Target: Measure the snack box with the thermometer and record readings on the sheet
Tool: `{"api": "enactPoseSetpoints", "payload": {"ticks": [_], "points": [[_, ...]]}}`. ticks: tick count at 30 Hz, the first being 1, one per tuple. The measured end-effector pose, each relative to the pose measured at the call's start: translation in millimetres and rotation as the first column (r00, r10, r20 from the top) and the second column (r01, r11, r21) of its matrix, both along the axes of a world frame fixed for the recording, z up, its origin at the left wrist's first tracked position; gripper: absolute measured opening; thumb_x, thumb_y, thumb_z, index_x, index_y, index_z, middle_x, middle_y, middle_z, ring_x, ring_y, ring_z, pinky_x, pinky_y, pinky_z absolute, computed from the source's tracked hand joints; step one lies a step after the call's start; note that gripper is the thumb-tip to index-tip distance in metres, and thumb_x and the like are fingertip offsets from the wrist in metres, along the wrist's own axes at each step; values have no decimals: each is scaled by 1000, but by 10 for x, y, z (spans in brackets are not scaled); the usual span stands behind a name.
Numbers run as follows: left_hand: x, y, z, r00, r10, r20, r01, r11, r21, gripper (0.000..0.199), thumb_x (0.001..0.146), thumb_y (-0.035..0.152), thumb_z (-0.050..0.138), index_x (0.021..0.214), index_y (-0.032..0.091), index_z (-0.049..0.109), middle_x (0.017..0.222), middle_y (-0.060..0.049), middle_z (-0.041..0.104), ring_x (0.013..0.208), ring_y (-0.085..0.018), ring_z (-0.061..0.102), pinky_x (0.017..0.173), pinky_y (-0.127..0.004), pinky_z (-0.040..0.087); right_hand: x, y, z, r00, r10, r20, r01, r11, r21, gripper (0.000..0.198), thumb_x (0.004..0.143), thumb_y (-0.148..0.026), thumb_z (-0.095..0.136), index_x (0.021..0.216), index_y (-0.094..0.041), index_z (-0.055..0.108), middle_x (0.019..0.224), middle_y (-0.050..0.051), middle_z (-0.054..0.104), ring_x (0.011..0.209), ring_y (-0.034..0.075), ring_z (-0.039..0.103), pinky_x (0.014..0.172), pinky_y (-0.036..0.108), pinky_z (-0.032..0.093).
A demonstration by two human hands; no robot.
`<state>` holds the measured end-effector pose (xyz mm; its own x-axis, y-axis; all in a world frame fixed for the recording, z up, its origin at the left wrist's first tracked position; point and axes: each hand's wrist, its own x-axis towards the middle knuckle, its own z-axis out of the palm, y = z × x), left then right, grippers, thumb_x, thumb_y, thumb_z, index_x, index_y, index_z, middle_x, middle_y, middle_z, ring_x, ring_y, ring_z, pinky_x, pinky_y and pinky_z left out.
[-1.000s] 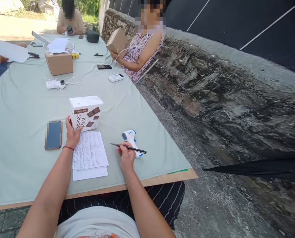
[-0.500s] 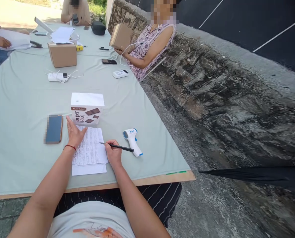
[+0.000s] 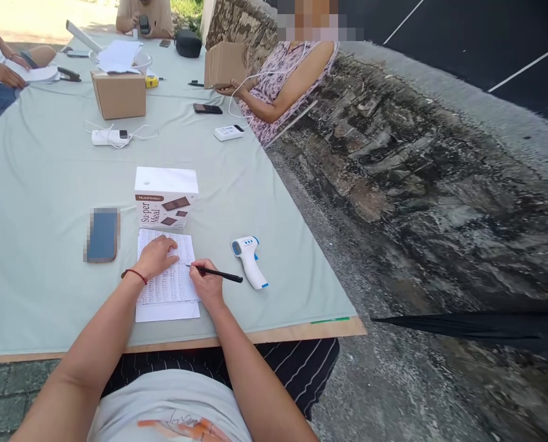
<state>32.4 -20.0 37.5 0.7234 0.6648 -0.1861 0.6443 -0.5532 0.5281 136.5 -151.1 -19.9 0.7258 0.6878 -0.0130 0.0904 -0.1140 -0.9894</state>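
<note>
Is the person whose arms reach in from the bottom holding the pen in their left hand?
No, the black pen is in the right hand, while the left hand is over the printed sheet.

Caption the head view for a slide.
Left hand on a paper sheet, right hand holding a black pen over it, Su-per Meal box beyond.

A red bracelet (image 3: pixel 140 275), white top (image 3: pixel 177 393) and striped black bottoms (image 3: pixel 301 371) are worn.

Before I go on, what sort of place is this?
Apparently an outdoor spot, perhaps a yard or roadside: a cloth-covered table stands beside a rough stone wall, with greenery beyond its far end.
</note>
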Motion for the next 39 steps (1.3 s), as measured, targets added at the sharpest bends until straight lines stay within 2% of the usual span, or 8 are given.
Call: {"api": "enactPoseSetpoints", "payload": {"ticks": [4,9,20,30,39], "points": [[14,-26,28,996,-51,-67,53,998,34,33,81,28,72,111,16,65,105,-9,62,101,-27,61,86,-38,50,-7,-10,-11,999,28,17,-28,999,-25,26,68,-45,54,70,-20,61,64,0,57,59,15,50,59,29,44],[23,-53,13,993,-85,-81,93,991,101,33,80,27,70,110,15,65,103,-10,62,99,-28,61,87,-39,50,2,-14,-40,997,52,54,-50,998,-40,24,70,-44,54,71,-21,61,64,-1,58,59,16,51,61,30,44],[34,-72,38,989,-84,-118,94,992,82,37,81,25,69,115,13,64,109,-12,62,103,-28,61,88,-38,50,-5,-17,-22,994,73,85,-68,996,-61,25,71,-44,52,71,-21,60,69,2,59,63,17,52,62,31,45],[36,-58,36,990,-87,-110,97,991,89,35,80,26,68,112,14,64,108,-11,62,103,-28,61,89,-39,50,-2,-24,-14,993,79,86,-73,995,-70,23,71,-43,52,71,-21,59,66,0,58,61,17,51,61,29,44],[14,-25,-58,997,-77,-22,78,992,95,30,76,27,69,104,17,64,101,-10,62,98,-29,61,87,-42,51,-3,-22,-10,992,67,109,-61,997,-54,21,71,-41,51,70,-22,58,64,-1,59,60,17,52,60,30,44]]}}
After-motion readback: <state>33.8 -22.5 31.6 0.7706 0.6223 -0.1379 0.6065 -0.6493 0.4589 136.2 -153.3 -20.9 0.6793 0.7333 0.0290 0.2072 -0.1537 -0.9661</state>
